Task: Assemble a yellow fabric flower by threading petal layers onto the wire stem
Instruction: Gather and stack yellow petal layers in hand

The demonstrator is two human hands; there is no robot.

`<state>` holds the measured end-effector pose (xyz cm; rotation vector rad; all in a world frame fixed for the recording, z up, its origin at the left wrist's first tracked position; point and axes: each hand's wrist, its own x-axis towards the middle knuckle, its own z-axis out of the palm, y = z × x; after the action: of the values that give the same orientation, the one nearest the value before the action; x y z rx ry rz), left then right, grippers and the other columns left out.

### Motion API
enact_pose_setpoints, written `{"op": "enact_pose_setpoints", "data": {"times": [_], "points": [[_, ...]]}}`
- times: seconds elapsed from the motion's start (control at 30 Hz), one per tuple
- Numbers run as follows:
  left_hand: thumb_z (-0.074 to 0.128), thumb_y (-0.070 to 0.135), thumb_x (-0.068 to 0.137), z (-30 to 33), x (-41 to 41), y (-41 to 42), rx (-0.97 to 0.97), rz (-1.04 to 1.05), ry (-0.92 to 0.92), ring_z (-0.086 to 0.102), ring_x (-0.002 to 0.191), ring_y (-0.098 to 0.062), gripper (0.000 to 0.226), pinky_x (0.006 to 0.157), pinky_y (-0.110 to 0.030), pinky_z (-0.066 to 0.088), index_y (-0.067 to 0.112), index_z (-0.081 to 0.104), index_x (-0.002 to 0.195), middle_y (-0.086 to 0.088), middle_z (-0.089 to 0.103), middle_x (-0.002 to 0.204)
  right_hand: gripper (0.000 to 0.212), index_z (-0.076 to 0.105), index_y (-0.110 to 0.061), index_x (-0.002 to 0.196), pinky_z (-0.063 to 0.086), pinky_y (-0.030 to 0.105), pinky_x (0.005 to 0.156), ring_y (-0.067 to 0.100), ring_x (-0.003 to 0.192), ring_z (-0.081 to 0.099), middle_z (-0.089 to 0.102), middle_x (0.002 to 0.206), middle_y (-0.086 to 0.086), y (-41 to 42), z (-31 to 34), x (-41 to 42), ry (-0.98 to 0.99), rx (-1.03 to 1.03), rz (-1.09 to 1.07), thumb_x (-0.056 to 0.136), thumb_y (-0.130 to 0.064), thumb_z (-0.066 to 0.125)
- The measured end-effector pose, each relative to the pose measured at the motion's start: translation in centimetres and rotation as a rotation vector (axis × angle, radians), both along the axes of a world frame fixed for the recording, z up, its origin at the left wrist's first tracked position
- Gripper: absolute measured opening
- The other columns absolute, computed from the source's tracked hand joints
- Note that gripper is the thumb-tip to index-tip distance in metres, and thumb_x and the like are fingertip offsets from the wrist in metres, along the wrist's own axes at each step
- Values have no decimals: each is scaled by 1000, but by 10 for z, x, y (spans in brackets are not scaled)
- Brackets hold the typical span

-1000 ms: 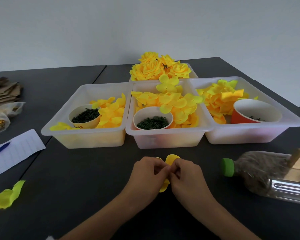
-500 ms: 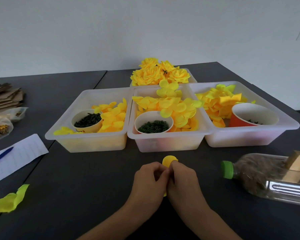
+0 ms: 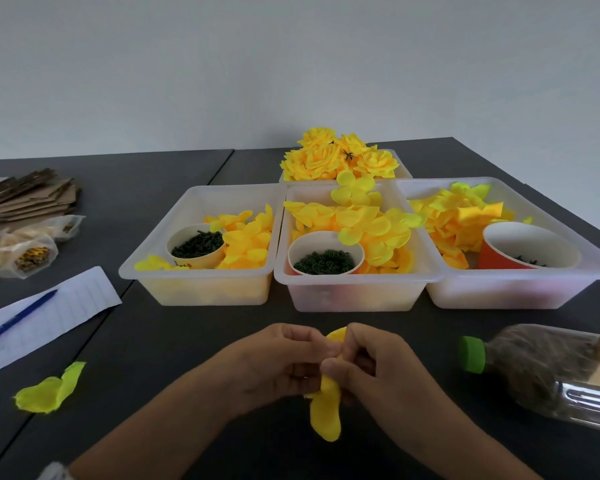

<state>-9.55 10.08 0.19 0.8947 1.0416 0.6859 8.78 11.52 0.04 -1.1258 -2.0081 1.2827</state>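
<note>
Pinching together, the left hand [image 3: 278, 362] and right hand [image 3: 378, 372] held the petal layer [image 3: 326, 410] between curled fingertips, its length hanging toward the person.

I see a dark bench [image 3: 174, 341] carrying three clear bins [image 3: 354, 289] in a row, a fourth bin [image 3: 404, 169] behind, a lying bottle [image 3: 541, 368] at right, and lined paper [image 3: 66, 306], a loose petal [image 3: 45, 393] and cardboard [image 3: 28, 199] at left.

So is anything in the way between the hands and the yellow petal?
No. The left hand and the right hand both already pinch the yellow petal piece, with nothing visible between them. The wire stem can't be seen.
</note>
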Motion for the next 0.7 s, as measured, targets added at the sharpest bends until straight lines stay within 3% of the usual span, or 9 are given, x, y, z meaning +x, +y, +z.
{"op": "enact_pose_setpoints", "data": {"times": [0.1,0.2,0.27,0.4,0.47,0.57,0.7], "points": [[72,25,82,6,3,-5,96,23,50,65,93,-26,12,88,-37,50,13,72,83,-11,69,94,19,58,-24,72,52,21,62,10,65,65,68,73,-6,1,9,4,75,-79,68,77,-39,69],[71,34,77,13,13,-10,339,115,226,67,83,-20,17,75,-29,50,17,72,77,-8,72,84,15,62,-30,65,51,23,60,13,60,62,66,68,2,0,10,6,253,-174,109,75,-41,65],[69,36,75,17,18,-13,429,151,217,69,77,-18,19,71,-26,52,17,72,76,-8,72,79,19,64,-32,63,51,23,58,12,59,60,64,66,1,1,10,7,358,-239,136,78,-43,64],[65,32,81,20,19,-14,436,175,136,70,83,-33,26,78,-41,58,6,69,88,-21,72,89,43,67,-19,72,49,25,57,22,63,55,60,70,9,4,8,7,528,-378,171,63,-60,77],[61,28,88,19,16,-14,400,165,54,68,88,-39,27,85,-48,55,2,68,93,-25,70,96,51,67,-10,76,48,24,55,20,59,53,56,65,8,5,8,9,630,-479,172,59,-56,83],[66,34,83,19,9,-11,359,215,-8,68,98,-36,37,88,-41,56,0,70,98,-25,70,104,45,66,-11,70,48,25,53,16,54,51,52,60,7,8,14,17,683,-541,134,61,-52,84],[69,41,70,15,-1,-7,343,347,35,63,107,-36,58,96,-43,53,-4,67,107,-25,68,111,25,55,-1,75,50,26,51,19,54,54,55,63,9,15,16,25,667,-517,54,82,-25,56]]}}
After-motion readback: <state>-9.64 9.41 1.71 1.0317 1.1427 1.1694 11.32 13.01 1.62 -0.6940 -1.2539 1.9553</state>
